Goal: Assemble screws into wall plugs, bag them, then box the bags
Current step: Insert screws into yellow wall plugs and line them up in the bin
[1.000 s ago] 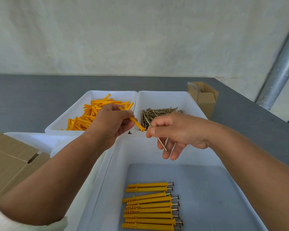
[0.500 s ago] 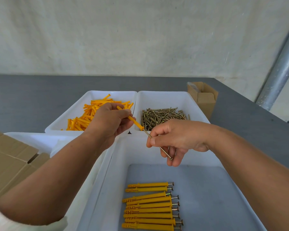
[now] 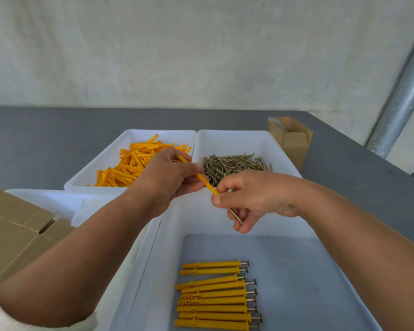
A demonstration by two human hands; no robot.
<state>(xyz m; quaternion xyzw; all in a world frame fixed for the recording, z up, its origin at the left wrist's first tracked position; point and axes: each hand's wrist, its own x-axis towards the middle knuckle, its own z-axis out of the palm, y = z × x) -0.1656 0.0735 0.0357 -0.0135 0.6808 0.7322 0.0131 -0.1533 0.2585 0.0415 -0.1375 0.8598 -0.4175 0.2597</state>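
I see the left hand pinching an orange wall plug, its free end slanting down to the right hand. The right thumb and forefinger grip a screw right at the plug's mouth. Both hands hover above the near white tray, where assembled plugs lie in a row.

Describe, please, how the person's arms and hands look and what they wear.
The left hand and right hand are bare: no gloves, rings or watch visible. Both forearms are bare; a whitish sleeve shows only high on the left arm.
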